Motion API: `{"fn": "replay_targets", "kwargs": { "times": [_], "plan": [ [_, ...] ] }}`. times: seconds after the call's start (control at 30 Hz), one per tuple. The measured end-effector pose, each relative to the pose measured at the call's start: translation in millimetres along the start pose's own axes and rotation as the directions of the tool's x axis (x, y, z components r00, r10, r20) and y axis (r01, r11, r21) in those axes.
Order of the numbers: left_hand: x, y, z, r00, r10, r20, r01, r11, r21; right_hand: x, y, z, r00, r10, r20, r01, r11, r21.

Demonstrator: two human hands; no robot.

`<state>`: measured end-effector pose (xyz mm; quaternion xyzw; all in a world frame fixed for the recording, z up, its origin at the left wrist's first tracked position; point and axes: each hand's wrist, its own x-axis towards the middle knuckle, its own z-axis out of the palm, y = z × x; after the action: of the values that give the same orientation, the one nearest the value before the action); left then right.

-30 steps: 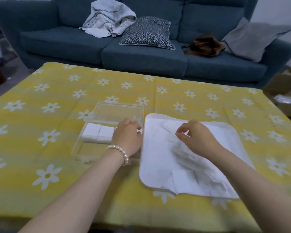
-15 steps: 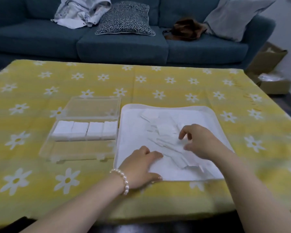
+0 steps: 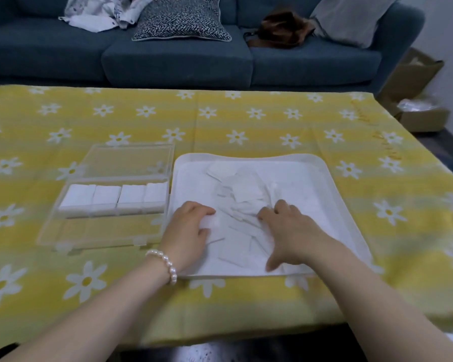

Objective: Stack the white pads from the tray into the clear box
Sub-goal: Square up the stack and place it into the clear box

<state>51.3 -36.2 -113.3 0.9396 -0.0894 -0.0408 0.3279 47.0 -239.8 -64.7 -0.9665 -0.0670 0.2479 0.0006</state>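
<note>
1. Both our hands lie on loose white pads [image 3: 246,205] in the tray [image 3: 332,184]; left hand [image 3: 187,231] fingers curl on a pad, right hand [image 3: 289,231] spread flat.
2. We should square edges before lifting to the clear box [image 3: 110,199].

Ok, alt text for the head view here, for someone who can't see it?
Both hands, left hand and right hand, rest among loose white pads in a white tray on a yellow daisy tablecloth. Left of the tray, an open clear box holds four pad stacks.
</note>
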Motion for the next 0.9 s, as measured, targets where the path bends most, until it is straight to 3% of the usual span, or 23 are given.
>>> {"fn": "replay_targets", "kwargs": {
  "times": [0.07,0.2,0.3,0.37,0.47,0.53,0.67,0.8,0.9],
  "plan": [
    [0,-1,-3,0.999,0.023,-0.026,-0.021,0.998,0.057,10,-6,7,0.998,-0.011,-0.068,0.006,0.997,-0.073],
    [-3,3,-8,0.993,0.09,-0.074,-0.089,0.996,0.007,25,2,2,0.984,-0.031,-0.177,0.039,0.999,0.038],
    [-3,6,-9,0.989,0.123,-0.087,-0.129,0.989,-0.072,26,5,-7,0.954,-0.022,-0.3,0.108,0.956,0.274],
    [-3,10,-10,0.989,0.084,-0.123,-0.106,0.977,-0.184,23,0,-14,0.927,0.048,-0.371,0.159,0.847,0.507],
    [-2,19,-12,0.99,-0.061,-0.125,0.005,0.913,-0.408,18,-9,-19,0.953,0.141,-0.268,0.174,0.468,0.866],
    [-1,23,-14,0.986,-0.145,-0.078,0.081,0.84,-0.536,17,-14,-18,0.975,0.133,-0.178,0.134,0.287,0.949],
    [0,26,-15,0.964,-0.266,0.021,0.208,0.699,-0.684,18,-21,-15,0.982,0.126,-0.14,0.121,0.149,0.981],
    [2,25,-15,0.95,-0.301,0.087,0.264,0.618,-0.74,17,-28,-12,0.969,0.148,-0.196,0.17,0.172,0.97],
    [3,24,-16,0.942,-0.301,0.148,0.291,0.515,-0.806,16,-35,-12,0.92,0.236,-0.314,0.231,0.323,0.918]
  ]
}}
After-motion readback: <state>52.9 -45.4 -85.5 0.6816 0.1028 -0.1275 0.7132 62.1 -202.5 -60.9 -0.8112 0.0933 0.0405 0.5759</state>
